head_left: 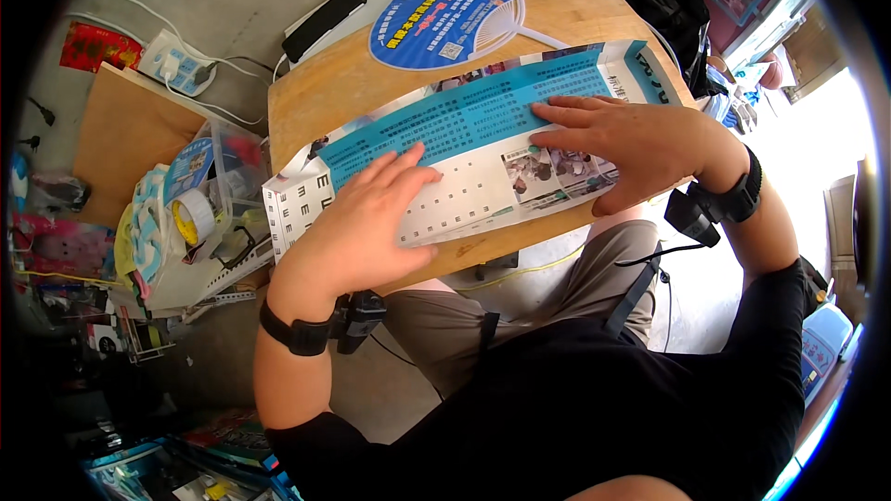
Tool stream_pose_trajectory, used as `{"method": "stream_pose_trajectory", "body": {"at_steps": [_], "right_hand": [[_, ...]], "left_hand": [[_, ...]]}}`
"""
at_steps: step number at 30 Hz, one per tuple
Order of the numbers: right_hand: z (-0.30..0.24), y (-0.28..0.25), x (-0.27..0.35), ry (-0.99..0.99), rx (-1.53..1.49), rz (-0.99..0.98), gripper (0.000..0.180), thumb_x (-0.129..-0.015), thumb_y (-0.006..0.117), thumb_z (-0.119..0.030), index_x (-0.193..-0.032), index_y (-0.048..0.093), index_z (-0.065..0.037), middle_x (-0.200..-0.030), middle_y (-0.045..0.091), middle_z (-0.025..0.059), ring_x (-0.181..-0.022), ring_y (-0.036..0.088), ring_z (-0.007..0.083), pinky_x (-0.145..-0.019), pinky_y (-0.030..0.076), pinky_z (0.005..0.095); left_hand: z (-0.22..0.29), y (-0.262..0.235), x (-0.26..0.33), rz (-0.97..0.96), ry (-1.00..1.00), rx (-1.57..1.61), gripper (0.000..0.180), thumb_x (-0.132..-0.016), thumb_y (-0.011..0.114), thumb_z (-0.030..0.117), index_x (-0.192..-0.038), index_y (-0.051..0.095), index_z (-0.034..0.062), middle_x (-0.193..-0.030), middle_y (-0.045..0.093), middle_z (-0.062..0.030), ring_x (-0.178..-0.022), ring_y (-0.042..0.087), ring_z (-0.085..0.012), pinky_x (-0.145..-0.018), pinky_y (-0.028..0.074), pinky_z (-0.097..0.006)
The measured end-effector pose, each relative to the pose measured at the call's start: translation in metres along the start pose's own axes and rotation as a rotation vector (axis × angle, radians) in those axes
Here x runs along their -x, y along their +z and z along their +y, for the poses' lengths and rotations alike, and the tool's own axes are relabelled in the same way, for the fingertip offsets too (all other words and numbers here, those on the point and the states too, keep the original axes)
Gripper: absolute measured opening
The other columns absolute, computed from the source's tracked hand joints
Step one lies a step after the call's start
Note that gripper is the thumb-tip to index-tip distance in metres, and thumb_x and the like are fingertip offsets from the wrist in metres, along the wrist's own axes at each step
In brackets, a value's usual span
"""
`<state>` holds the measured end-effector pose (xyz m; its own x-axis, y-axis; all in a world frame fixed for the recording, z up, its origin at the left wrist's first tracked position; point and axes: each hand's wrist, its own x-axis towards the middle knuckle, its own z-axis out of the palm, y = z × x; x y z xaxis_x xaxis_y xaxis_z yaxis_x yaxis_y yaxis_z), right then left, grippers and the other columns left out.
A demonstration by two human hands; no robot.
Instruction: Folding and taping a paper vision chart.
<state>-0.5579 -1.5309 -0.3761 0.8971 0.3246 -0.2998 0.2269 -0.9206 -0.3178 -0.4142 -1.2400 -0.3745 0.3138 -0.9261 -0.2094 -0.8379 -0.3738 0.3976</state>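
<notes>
A long printed paper sheet (455,195), white with a blue band and small photos, lies across the wooden table. Its edges are folded up along the far side and at both ends, giving it a shallow tray shape. My left hand (362,213) rests on the left part of the sheet, fingers spread and pointing away from me. Over the right part, my right hand (631,148) lies with its fingers stretched out toward the left. Neither hand grips anything. Beyond the sheet sits a blue round hand fan (436,23) with a white handle.
The wooden table (297,107) reaches to my knees. A black phone (325,23) lies past its far left edge. On the left are a power strip (176,63) with cables, a clear plastic box (237,162) and a tape roll (193,216). A black bag (659,0) stands at the far right.
</notes>
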Motion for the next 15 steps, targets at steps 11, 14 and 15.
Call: {"method": "stream_pose_trajectory", "body": {"at_steps": [11,14,15], "right_hand": [[-0.016,0.004,0.013,0.012,0.031,0.068,0.068,-0.077,0.074,-0.014,-0.139,0.048,-0.006,-0.152,0.035,0.0193,-0.140,0.035,0.0356,-0.111,0.038,0.0429],[-0.021,0.010,0.016,0.032,0.056,0.108,0.063,-0.078,0.073,-0.010,-0.137,0.050,-0.006,-0.151,0.038,0.0177,-0.139,0.037,0.0336,-0.108,0.041,0.0411],[-0.022,0.012,0.017,0.045,0.087,0.126,0.062,-0.078,0.073,-0.009,-0.136,0.050,-0.006,-0.150,0.038,0.0170,-0.139,0.037,0.0326,-0.107,0.043,0.0402]], "left_hand": [[0.003,0.003,0.010,-0.011,0.037,-0.042,0.062,-0.076,0.067,0.015,-0.136,0.053,0.0053,-0.150,0.042,-0.0143,-0.135,0.040,-0.0375,-0.112,0.035,-0.042],[0.006,0.005,0.013,0.001,0.054,-0.017,0.060,-0.076,0.067,0.012,-0.134,0.054,0.0042,-0.148,0.044,-0.0128,-0.134,0.043,-0.0375,-0.110,0.037,-0.042],[0.008,0.006,0.015,0.008,0.050,-0.029,0.060,-0.076,0.067,0.011,-0.134,0.054,0.0036,-0.148,0.044,-0.0130,-0.133,0.043,-0.0372,-0.109,0.038,-0.042]]}}
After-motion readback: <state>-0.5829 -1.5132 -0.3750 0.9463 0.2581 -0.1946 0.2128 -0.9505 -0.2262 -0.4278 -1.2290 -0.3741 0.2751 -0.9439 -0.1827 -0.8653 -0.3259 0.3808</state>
